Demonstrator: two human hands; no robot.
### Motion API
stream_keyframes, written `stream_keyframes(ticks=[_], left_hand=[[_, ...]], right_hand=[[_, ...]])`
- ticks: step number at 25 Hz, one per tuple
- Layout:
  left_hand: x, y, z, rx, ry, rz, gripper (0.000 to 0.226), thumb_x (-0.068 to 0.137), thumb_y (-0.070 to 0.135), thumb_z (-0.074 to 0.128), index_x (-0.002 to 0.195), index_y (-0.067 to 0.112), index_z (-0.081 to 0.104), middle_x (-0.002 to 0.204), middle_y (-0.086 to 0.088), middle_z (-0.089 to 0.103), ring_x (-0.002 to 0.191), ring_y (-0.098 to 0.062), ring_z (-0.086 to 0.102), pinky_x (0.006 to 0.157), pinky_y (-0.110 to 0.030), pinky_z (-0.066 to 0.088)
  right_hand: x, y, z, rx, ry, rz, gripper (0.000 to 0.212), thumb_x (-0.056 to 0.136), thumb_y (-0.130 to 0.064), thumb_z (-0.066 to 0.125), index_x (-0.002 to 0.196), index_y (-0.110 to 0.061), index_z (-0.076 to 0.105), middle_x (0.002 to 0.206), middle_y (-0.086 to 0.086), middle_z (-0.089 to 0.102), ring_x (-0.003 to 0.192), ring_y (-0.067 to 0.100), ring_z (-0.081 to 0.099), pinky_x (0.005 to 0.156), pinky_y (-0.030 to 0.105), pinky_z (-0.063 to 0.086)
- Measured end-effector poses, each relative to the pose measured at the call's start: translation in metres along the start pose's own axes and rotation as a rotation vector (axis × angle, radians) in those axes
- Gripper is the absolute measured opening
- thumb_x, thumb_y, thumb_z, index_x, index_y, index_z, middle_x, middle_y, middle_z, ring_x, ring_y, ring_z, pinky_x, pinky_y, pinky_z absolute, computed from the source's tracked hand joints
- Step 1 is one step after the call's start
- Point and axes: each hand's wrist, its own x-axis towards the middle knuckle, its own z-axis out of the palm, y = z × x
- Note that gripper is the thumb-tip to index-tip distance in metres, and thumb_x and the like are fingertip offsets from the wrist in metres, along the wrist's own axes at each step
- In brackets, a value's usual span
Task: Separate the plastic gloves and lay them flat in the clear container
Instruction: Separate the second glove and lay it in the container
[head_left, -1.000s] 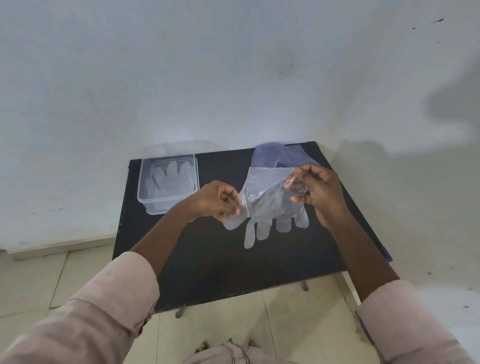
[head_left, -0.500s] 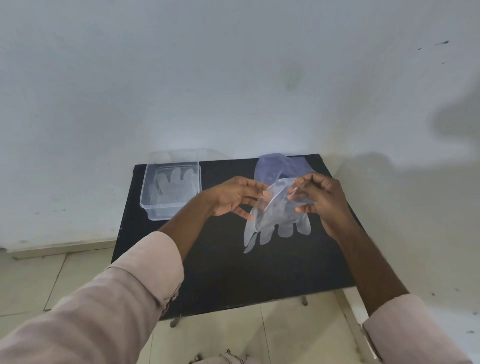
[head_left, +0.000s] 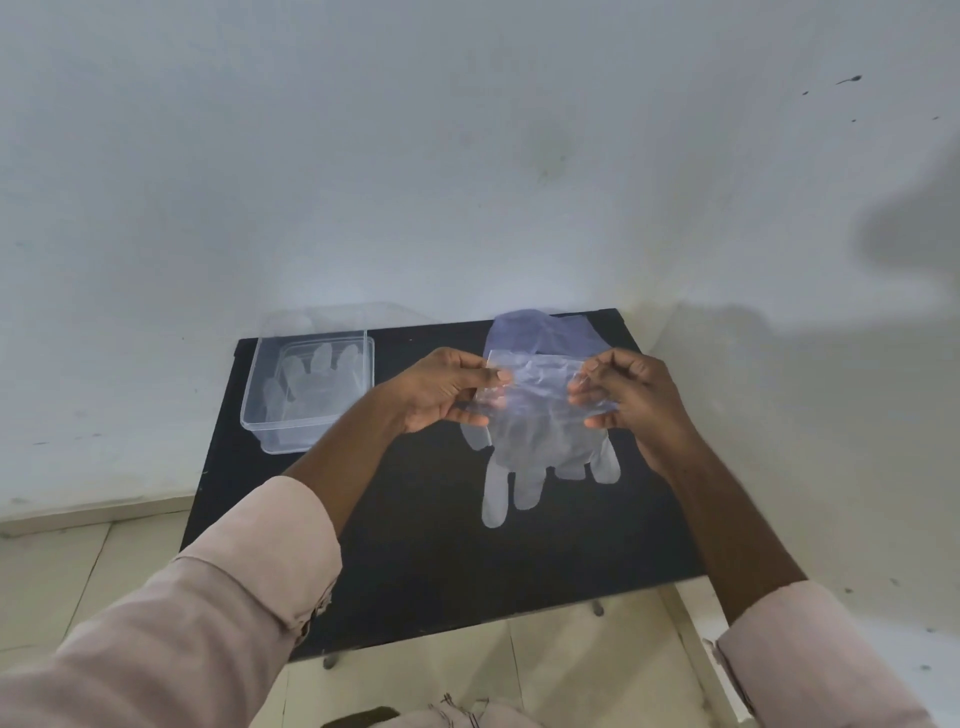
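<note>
Thin clear plastic gloves hang fingers-down above the black table. My left hand pinches the left side of the cuff and my right hand pinches the right side, stretching the cuff between them. Whether one glove or more hangs there I cannot tell. The clear container sits at the table's back left with at least one glove lying flat inside.
A bluish plastic bag lies at the back of the table, behind the held gloves. The white wall stands directly behind the table. Pale floor tiles show in front of and to the left of the table.
My hands have moved apart along the cuff, pulling it taut and wider. The gloves now hang straighter, fingers spread downward.
</note>
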Motion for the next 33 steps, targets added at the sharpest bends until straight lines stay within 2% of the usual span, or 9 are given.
stream_keyframes(ticks=[5,10,13,18,23,25,28,33], left_hand=[[0.002,0.003,-0.016,-0.051,0.103,0.073,0.018,0.089,0.02,0.066,0.1,0.008,0.072,0.097,-0.011,0.076,0.083,-0.023,0.074,0.07,-0.03,0.062],[0.0,0.004,-0.061,-0.061,0.188,0.116,0.021,0.086,0.024,0.071,0.1,0.009,0.073,0.093,-0.012,0.072,0.081,-0.023,0.072,0.068,-0.03,0.061],[0.001,0.001,-0.107,-0.102,0.269,0.096,0.016,0.089,0.023,0.068,0.096,0.01,0.073,0.089,-0.009,0.073,0.076,-0.019,0.072,0.064,-0.032,0.061],[0.005,0.0,-0.207,-0.171,0.35,0.078,0.015,0.093,0.017,0.062,0.094,0.006,0.073,0.082,-0.008,0.076,0.077,-0.02,0.073,0.072,-0.032,0.061],[0.023,0.012,-0.302,-0.24,0.479,0.078,0.012,0.093,0.009,0.06,0.087,0.004,0.07,0.069,-0.004,0.076,0.069,-0.015,0.073,0.072,-0.028,0.061],[0.035,0.019,-0.333,-0.203,0.523,0.089,0.015,0.093,0.011,0.059,0.087,0.004,0.07,0.075,-0.008,0.074,0.074,-0.019,0.072,0.079,-0.032,0.059],[0.051,0.028,-0.362,-0.182,0.564,0.116,0.014,0.09,0.01,0.058,0.091,0.002,0.07,0.084,-0.013,0.071,0.082,-0.026,0.071,0.087,-0.037,0.057],[0.075,0.033,-0.39,-0.09,0.646,0.227,0.015,0.09,0.014,0.058,0.086,0.008,0.071,0.084,-0.011,0.072,0.078,-0.021,0.071,0.087,-0.039,0.057]], right_hand=[[0.022,-0.003,0.019,0.003,-0.067,0.033,0.017,0.095,-0.015,0.054,0.083,-0.013,0.065,0.087,0.011,0.074,0.08,0.019,0.073,0.058,0.027,0.054],[0.059,-0.013,0.068,-0.014,-0.168,0.067,0.019,0.095,-0.014,0.052,0.08,-0.014,0.064,0.084,0.007,0.074,0.077,0.014,0.072,0.058,0.026,0.055],[0.091,-0.021,0.11,-0.027,-0.21,0.095,0.017,0.095,-0.013,0.051,0.082,-0.013,0.063,0.084,0.008,0.074,0.074,0.015,0.07,0.055,0.025,0.053],[0.147,-0.037,0.2,-0.033,-0.244,0.127,0.02,0.094,-0.014,0.051,0.077,-0.015,0.06,0.078,0.005,0.074,0.073,0.019,0.072,0.056,0.028,0.054],[0.211,-0.056,0.296,-0.027,-0.242,0.164,0.017,0.092,-0.016,0.05,0.076,-0.015,0.057,0.077,0.012,0.073,0.067,0.024,0.07,0.061,0.032,0.057],[0.238,-0.064,0.325,-0.044,-0.203,0.147,0.014,0.09,-0.014,0.049,0.079,-0.014,0.058,0.08,0.014,0.074,0.069,0.025,0.071,0.067,0.034,0.058],[0.269,-0.068,0.352,-0.065,-0.127,0.075,0.011,0.088,-0.014,0.05,0.081,-0.014,0.059,0.083,0.015,0.075,0.072,0.024,0.073,0.07,0.032,0.058],[0.303,-0.067,0.376,-0.068,-0.065,-0.091,0.014,0.091,-0.012,0.047,0.083,-0.013,0.057,0.089,0.012,0.073,0.075,0.013,0.074,0.076,0.035,0.06]])
